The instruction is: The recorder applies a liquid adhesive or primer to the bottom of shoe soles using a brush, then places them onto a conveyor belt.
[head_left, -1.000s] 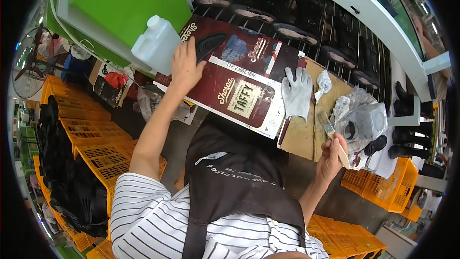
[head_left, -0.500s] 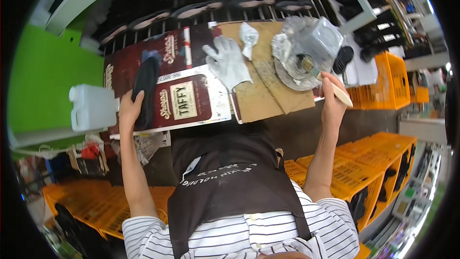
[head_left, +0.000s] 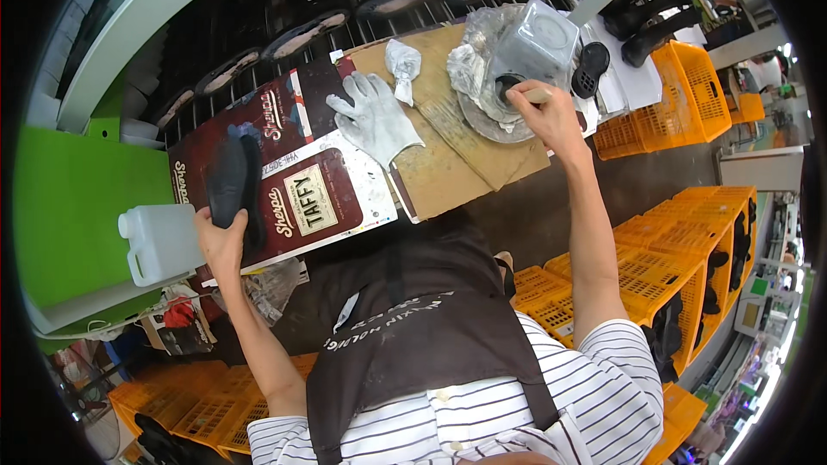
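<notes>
My left hand point(head_left: 222, 239) grips the heel end of a black shoe sole point(head_left: 233, 174), which is tilted over the dark red printed board point(head_left: 345, 194). At the right, my right hand point(head_left: 550, 120) is closed round the pale handle of a brush point(head_left: 539, 96). The brush's bristles are hidden at the dark round mouth of a clear plastic container point(head_left: 538, 39). That container lies tipped on crumpled, crusted plastic and foil point(head_left: 468, 69). Between my hands a white work glove point(head_left: 375, 119) rests partly on the board and partly on brown cardboard point(head_left: 465, 142).
A white jug point(head_left: 161, 245) stands at the left beside the board. Beyond the table, black shoes point(head_left: 306, 34) line a rack. A crumpled white bundle point(head_left: 402, 65) lies on the cardboard. A black shoe piece point(head_left: 591, 69) sits right of the container. Orange crates point(head_left: 663, 245) stand at right.
My right hand has moved left and brought the brush to the container's mouth, hiding the bristles seen before. My left hand still holds the sole, now tilted more upright. The whole view has shifted.
</notes>
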A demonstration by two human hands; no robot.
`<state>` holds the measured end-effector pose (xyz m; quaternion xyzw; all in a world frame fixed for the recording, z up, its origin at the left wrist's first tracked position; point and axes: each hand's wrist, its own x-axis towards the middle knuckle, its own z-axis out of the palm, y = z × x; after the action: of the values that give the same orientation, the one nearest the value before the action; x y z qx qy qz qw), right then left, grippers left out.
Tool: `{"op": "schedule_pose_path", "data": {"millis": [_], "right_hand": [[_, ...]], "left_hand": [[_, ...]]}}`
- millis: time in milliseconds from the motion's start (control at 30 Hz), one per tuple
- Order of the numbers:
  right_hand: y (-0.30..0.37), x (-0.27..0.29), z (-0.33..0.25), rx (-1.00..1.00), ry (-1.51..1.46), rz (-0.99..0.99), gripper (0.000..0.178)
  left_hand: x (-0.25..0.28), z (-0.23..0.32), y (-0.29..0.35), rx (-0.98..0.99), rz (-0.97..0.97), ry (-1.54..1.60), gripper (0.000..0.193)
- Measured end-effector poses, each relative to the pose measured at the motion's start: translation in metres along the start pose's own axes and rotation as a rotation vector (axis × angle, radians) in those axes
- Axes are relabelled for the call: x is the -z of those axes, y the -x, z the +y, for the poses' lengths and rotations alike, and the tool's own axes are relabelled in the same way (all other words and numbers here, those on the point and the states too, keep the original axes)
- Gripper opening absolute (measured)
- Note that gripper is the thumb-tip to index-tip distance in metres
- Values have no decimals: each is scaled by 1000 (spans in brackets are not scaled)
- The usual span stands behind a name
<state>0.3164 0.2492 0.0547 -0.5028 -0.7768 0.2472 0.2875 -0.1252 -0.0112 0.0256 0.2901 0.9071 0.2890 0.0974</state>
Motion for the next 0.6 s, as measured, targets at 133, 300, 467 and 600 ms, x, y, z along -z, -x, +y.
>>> {"op": "schedule_pose_path", "data": {"millis": [133, 300, 467, 600], "right_hand": [[5, 10, -10, -144, -264, 175, 21], [23, -1, -3, -157, -455, 319, 17], [32, 0, -3, -305, -333, 265, 21], [33, 7, -4, -310, -466, 317, 21]], "left_hand": [[7, 6, 5, 28, -225, 940, 39], [-8, 8, 17, 208, -310, 1457, 36], [-29, 62, 44, 339, -839, 1921, 40], [-64, 74, 57, 368, -1023, 1961, 62]]}}
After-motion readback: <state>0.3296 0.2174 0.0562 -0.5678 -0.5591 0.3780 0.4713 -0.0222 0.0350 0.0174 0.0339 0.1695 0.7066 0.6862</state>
